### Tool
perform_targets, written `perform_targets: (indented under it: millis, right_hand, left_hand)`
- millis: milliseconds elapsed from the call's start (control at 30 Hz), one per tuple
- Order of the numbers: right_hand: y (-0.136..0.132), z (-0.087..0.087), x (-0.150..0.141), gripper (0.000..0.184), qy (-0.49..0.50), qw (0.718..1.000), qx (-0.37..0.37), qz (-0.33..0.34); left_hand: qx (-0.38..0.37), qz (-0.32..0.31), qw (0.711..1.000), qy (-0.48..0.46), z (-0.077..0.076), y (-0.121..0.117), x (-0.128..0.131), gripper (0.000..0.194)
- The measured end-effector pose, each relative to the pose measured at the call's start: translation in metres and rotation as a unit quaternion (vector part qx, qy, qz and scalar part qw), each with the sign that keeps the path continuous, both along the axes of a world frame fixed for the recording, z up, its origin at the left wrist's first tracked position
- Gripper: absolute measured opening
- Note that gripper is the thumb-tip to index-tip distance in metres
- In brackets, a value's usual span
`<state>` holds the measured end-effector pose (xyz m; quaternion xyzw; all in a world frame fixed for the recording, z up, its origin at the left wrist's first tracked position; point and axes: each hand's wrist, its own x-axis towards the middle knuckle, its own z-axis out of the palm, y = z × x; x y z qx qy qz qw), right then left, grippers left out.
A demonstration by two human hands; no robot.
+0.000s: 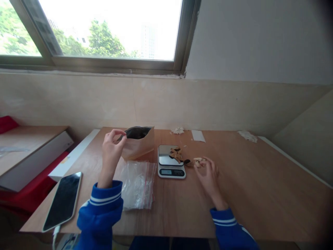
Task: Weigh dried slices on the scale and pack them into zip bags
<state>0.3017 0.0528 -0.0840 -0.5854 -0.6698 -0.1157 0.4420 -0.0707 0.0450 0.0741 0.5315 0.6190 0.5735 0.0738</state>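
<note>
Several curled, brown dried slices point(176, 155) lie on the scale; the left hand point(113, 146) pinches the paper pouch's point(139, 147) rim.

From here I see a pale grey wall point(260, 38) above a beige lower wall point(104, 100) with a thin vertical seam, and daylight pouring through a metal-framed window point(111, 31), with green trees point(104, 40) and faint buildings point(148, 40) outside. Below it I make out a wood-topped table point(247, 187) with white strips along its sides. To the left I have another wood-topped table point(28, 137), with red fabric point(20, 201) beneath.
</note>
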Motion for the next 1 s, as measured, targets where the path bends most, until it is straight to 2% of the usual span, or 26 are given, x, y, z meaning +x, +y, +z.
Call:
perform_targets:
  millis: [100, 167, 200, 267, 333, 367, 433, 500, 533, 567, 633, 833, 1000]
  right_hand:
    - [0.000, -0.025, 0.031, 0.028, 0.022, 0.999, -0.006, -0.022]
    - [0.000, -0.035, 0.035, 0.030, 0.023, 0.999, -0.026, -0.014]
    - [-0.002, -0.035, 0.032, 0.033, 0.020, 0.999, -0.033, -0.014]
    - [-0.009, -0.019, 0.015, 0.040, 0.024, 0.999, -0.023, -0.023]
    - [-0.025, 0.014, -0.014, 0.048, 0.054, 0.998, 0.011, -0.014]
    - [-0.037, 0.035, -0.031, 0.047, 0.077, 0.997, 0.020, 0.019]
    - [-0.063, 0.077, -0.068, 0.041, 0.103, 0.985, 0.000, 0.140]
    - [-0.086, 0.110, -0.103, 0.032, 0.048, 0.953, -0.019, 0.297]
    - [-0.094, 0.121, -0.118, 0.032, 0.008, 0.931, -0.031, 0.362]
    - [-0.099, 0.127, -0.132, 0.034, -0.023, 0.914, -0.043, 0.402]
    - [-0.103, 0.130, -0.154, 0.036, -0.068, 0.900, -0.066, 0.426]
    - [-0.092, 0.119, -0.181, 0.040, -0.080, 0.923, -0.166, 0.339]
    - [-0.075, 0.128, -0.194, 0.035, -0.086, 0.911, -0.233, 0.328]
  left_hand:
    - [-0.009, 0.009, 0.999, -0.038, -0.007, -0.011, 0.002, 0.021]
    - [-0.041, 0.004, 0.998, -0.053, -0.012, -0.019, 0.005, 0.028]
    - [-0.058, -0.005, 0.997, -0.053, -0.013, -0.024, 0.007, 0.031]
    - [-0.096, -0.045, 0.994, -0.040, -0.015, -0.035, 0.010, 0.030]
    - [-0.140, -0.101, 0.985, -0.014, -0.015, -0.048, 0.013, 0.025]
    - [-0.162, -0.121, 0.979, -0.002, -0.015, -0.055, 0.015, 0.023]
    - [-0.190, -0.124, 0.974, 0.014, -0.015, -0.068, 0.020, 0.024]
    - [-0.195, -0.086, 0.977, 0.024, -0.016, -0.078, 0.025, 0.024]
    - [-0.193, -0.063, 0.979, 0.030, -0.016, -0.081, 0.028, 0.025]
    - [-0.189, -0.043, 0.980, 0.036, -0.016, -0.083, 0.029, 0.025]
    - [-0.181, -0.024, 0.982, 0.041, -0.017, -0.086, 0.030, 0.025]
    - [-0.173, -0.037, 0.984, 0.023, -0.019, -0.089, 0.026, 0.026]
    - [-0.166, -0.019, 0.985, 0.027, -0.024, -0.089, 0.030, 0.025]
